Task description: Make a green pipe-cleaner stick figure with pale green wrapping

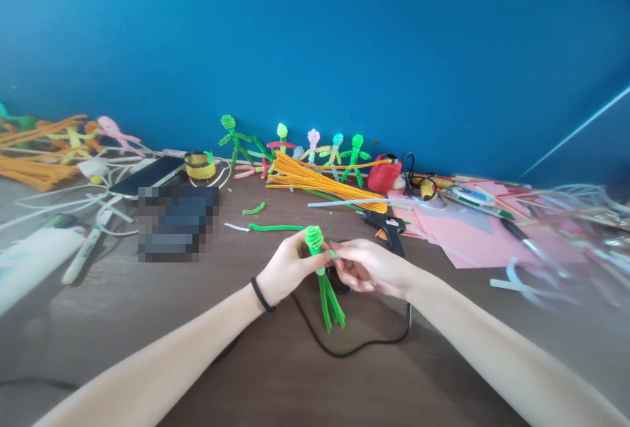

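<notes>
A green pipe-cleaner figure with a coiled round head is upright at the centre, its loose green strands hanging below. My left hand is closed on its body from the left, thumb and fingers pinching just under the head. From the right, my right hand pinches a short light green piece beside the body. A green pipe cleaner lies on the table behind my left hand.
Orange pipe cleaners lie behind my hands, with finished figures against the blue wall. A black glue gun rests behind my right hand, its cable curving nearer. Pink paper is right; phone and white cables are left.
</notes>
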